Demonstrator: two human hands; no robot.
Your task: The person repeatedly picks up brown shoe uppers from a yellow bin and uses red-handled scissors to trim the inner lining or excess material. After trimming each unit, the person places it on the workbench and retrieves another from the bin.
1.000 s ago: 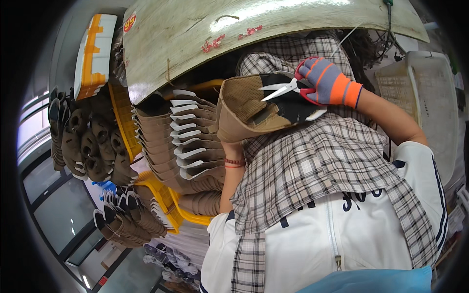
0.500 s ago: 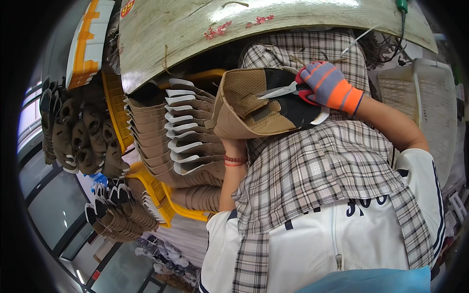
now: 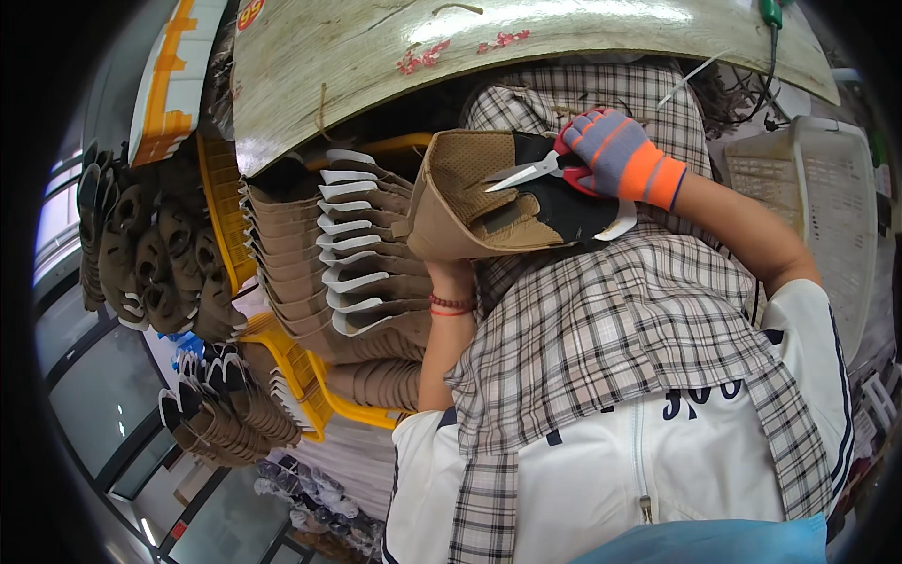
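Brown-and-black, mesh-lined shoe upper [image 3: 517, 221] sits above plaid fabric [image 3: 583, 320], left grip [image 3: 449, 273] mostly hidden beneath, closure unclear; grey-and-orange gloved right grip [image 3: 615, 155] clamps red-handled metal scissors [image 3: 536, 171] over the upper's opening, clear of the glossy wood-grain surface [image 3: 564, 28].

It is bright here. White light shows at the window [image 3: 58, 218] on the far left, and a shiny patch sits on the wooden tabletop [image 3: 583, 28]. Under the tabletop it is very dark. The scissors [image 3: 528, 173] look clear. Near the round rim, straight lines bend, things get fuzzy, and the corners are black.
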